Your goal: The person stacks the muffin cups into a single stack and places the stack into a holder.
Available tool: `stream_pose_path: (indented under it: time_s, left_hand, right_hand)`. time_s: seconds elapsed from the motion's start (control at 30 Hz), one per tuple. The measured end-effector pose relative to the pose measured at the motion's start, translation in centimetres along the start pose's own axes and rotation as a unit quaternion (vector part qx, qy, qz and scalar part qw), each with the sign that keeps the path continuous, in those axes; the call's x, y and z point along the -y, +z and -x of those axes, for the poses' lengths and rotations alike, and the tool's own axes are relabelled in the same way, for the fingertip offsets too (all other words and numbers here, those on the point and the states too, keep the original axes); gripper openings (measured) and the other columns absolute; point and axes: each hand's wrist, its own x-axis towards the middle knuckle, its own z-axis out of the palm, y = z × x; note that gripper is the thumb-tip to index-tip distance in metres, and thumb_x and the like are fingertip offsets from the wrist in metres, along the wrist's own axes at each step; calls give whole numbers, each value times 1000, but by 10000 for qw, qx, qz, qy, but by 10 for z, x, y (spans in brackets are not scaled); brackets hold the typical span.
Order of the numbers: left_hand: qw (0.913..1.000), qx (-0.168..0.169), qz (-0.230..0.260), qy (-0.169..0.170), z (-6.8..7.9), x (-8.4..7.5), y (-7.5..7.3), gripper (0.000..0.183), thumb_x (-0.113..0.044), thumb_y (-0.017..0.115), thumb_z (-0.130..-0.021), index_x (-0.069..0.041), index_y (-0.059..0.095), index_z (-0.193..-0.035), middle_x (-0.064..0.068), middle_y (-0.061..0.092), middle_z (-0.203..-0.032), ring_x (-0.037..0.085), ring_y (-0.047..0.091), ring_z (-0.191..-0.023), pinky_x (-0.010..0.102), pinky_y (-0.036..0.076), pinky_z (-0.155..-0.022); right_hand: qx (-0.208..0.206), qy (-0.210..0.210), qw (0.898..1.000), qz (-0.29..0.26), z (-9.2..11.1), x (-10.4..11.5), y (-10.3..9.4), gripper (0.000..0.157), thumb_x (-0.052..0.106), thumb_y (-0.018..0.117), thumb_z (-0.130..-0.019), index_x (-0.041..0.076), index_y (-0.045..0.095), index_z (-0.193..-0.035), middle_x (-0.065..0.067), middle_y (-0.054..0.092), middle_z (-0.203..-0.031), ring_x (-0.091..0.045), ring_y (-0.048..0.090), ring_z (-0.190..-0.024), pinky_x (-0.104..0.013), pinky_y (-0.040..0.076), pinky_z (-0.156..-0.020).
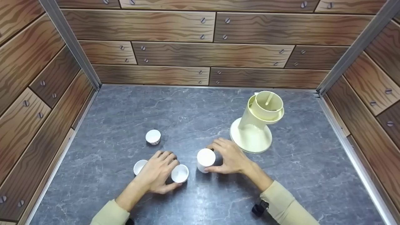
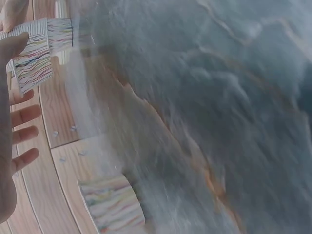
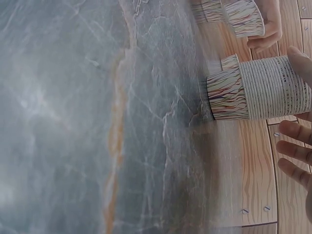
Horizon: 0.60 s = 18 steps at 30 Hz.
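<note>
Leftmost cup (image 1: 139, 167) stands on the grey tabletop (image 1: 109, 125), a far cup (image 1: 153, 137) beyond it; the left hand (image 1: 158, 172) pinches a near cup (image 1: 180, 173); just right, a cup stack (image 1: 206, 158) is gripped by the right hand (image 1: 229, 157), near a cream stand (image 1: 252, 125).

Cup stack (image 1: 206, 158): many nested cups, white, close-set rims forming a ridged wall, multicoloured wavy lines on the lowest cup; upright, mouth upward, held between thumb and right-hand fingers (image 1: 221, 145).
Single cup (image 1: 180, 173): white inside, similar wavy lines outside; upright, open mouth upward, held in the left-hand fingers (image 1: 163, 154).
Spacing: single cup just left of the stack, not touching it.
</note>
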Motion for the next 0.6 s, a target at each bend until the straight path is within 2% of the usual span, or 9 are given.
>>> stream_pose_path:
  time_s: [0.17, 0.33, 0.6]
  left_hand:
    - [9997, -23, 205, -108, -7, -5, 0, 63, -72, 71, -82, -20, 65, -116, 2, 66, -116, 22, 60, -111, 38, 51, -91]
    - [9995, -190, 250, -60, -13, -7, -2, 63, -72, 72, -80, -19, 64, -113, 1, 65, -113, 21, 59, -107, 36, 50, -87]
    - [9988, -369, 322, 39, -24, -9, -9, 61, -71, 73, -80, -20, 64, -112, 1, 66, -114, 20, 60, -107, 36, 51, -87]
  right_hand:
    - [-14, 100, 9998, -190, 0, 0, 1, 69, 72, 80, -77, 17, 71, -117, 2, 72, -106, -14, 65, -96, -32, 57, -85]
    - [-61, 222, 9987, -460, 2, -1, 4, 67, 70, 81, -77, 18, 72, -117, 4, 72, -105, -12, 65, -95, -31, 57, -83]
    - [-272, 72, 9983, -520, 3, -4, 7, 65, 70, 81, -77, 18, 71, -114, 5, 71, -100, -12, 65, -93, -29, 56, -82]
